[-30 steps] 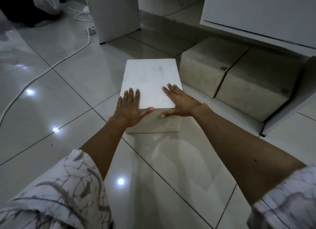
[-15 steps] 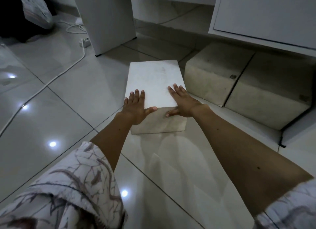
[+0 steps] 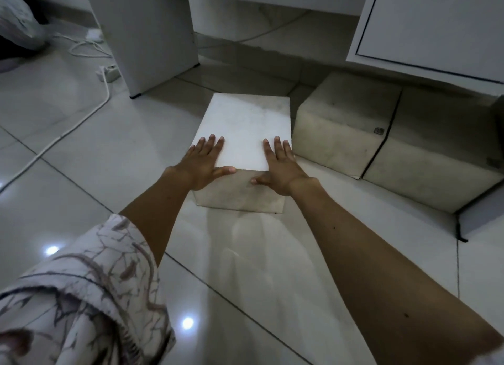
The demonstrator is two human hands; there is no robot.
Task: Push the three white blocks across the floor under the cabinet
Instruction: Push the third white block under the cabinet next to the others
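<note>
A white block [image 3: 246,127] lies lengthwise on the tiled floor in front of me. My left hand [image 3: 203,164] rests flat on its near left corner, fingers straight on top and thumb over the near edge. My right hand [image 3: 279,167] lies flat on the near right corner, thumb against the near face. Two more white blocks sit side by side to the right: a second block [image 3: 338,130] touching the first block's right side, and a third block [image 3: 433,171] partly under the white cabinet [image 3: 436,23].
A white cabinet leg panel [image 3: 147,34] stands at the back left. A white cable [image 3: 71,127] runs across the floor to a power strip [image 3: 109,73] at the left. A dark gap under the cabinet opens beyond the blocks. A black-edged panel foot [image 3: 461,228] stands at the right.
Both hands have pushed the block forward, toward the gap under the cabinet; it now sits next to the second block. My view has moved forward with it.
</note>
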